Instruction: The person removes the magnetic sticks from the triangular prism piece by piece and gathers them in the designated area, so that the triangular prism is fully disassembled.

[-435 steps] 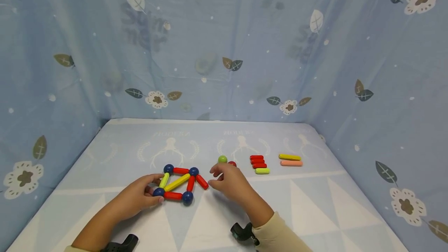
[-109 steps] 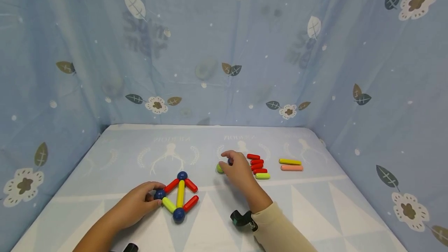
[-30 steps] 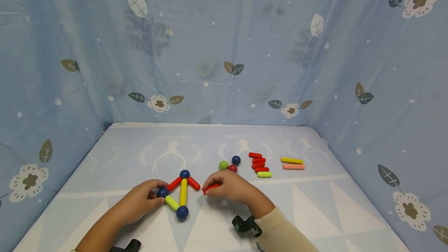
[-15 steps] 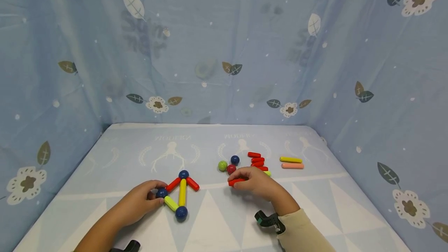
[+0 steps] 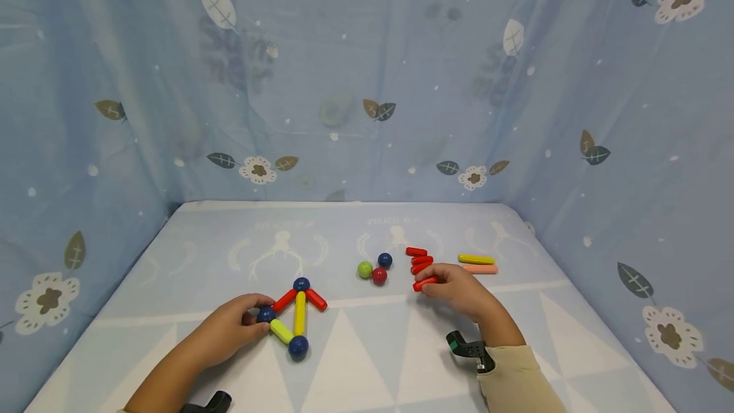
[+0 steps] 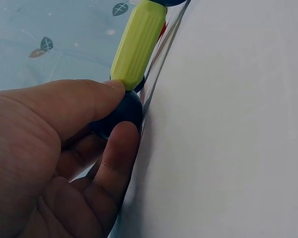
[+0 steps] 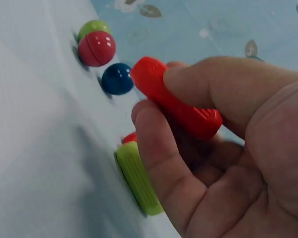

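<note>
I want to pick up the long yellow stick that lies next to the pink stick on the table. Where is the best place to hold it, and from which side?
Probably pinch the yellow stick at its middle, from above, thumb on the near long side and finger on the far one. It lies flat, and the pink stick lies close along its near side, so the thumb must slip between them. The right hand, nearest, already holds a red stick.

Three balls lie between the joined rod figure at left and the rod row at right.
</note>
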Demonstrator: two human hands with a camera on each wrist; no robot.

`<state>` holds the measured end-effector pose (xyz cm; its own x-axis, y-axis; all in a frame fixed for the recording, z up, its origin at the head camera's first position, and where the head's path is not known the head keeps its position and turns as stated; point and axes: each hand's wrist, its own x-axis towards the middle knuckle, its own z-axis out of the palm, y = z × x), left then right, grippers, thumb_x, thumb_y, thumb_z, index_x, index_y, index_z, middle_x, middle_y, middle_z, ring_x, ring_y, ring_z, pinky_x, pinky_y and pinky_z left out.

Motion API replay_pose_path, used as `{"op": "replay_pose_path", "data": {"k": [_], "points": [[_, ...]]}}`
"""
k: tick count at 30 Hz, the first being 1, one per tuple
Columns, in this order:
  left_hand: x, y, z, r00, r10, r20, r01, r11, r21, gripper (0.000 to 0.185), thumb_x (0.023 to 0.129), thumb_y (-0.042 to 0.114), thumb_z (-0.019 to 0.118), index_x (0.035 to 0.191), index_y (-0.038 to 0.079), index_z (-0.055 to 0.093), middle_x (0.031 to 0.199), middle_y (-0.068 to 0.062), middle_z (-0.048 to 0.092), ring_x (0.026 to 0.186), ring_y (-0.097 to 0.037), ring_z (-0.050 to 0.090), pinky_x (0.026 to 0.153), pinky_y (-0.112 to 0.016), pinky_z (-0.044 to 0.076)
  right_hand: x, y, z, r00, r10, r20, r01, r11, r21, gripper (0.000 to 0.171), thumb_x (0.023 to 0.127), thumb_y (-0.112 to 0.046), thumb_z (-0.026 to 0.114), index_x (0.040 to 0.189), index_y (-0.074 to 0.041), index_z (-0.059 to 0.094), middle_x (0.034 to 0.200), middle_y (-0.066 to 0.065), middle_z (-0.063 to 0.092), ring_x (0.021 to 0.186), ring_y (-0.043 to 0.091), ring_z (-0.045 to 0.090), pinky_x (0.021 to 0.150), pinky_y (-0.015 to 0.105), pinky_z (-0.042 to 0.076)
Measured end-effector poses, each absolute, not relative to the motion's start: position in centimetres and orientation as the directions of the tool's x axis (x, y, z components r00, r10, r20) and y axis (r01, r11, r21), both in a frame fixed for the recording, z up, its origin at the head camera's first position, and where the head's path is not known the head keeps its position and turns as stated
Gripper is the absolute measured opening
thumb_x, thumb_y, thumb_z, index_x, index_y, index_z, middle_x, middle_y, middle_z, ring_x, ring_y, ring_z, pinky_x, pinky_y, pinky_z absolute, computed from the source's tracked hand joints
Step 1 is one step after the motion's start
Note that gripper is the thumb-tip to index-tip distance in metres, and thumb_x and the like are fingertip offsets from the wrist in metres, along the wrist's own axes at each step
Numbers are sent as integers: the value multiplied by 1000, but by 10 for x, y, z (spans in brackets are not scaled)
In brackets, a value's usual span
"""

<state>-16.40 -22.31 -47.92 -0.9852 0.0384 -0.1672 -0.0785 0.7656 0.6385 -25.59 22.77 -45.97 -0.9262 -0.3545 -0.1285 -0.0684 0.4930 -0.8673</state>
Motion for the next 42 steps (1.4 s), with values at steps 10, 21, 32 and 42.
{"op": "replay_pose_path", "data": {"k": [10,21,32,42], "points": [[-163,-222,-475,-984,47,-172,-76,763,642,47,77,35,79,120,29,60,92,2,56,78,-16,50,66,-30,43,-260,240,-467,-971,-174,-166,20,632,-775,14,86,-18,71,99,-22,68,94,3,62,80,21,56,68,31,49],[-164,-223,-477,-982,46,-180,-81,764,639,48,77,36,79,120,30,59,91,2,55,78,-16,50,65,-30,42,-264,245,-474,-978,-133,-161,27,683,-730,17,82,-22,76,94,-21,64,90,3,60,78,22,53,65,31,46],[-163,-223,-478,-984,53,-170,-71,756,651,46,78,34,79,120,30,60,90,2,56,77,-16,50,64,-30,43,-264,241,-480,-983,-111,-147,27,703,-710,18,81,-23,78,93,-23,65,89,3,59,80,23,51,64,31,43],[-163,-223,-479,-985,42,-169,-77,763,641,46,78,35,79,119,30,60,91,3,57,78,-16,51,65,-30,43,-262,230,-468,-996,-23,-81,42,694,-719,14,85,-28,73,94,-22,65,90,3,59,80,21,51,63,30,44]]}}
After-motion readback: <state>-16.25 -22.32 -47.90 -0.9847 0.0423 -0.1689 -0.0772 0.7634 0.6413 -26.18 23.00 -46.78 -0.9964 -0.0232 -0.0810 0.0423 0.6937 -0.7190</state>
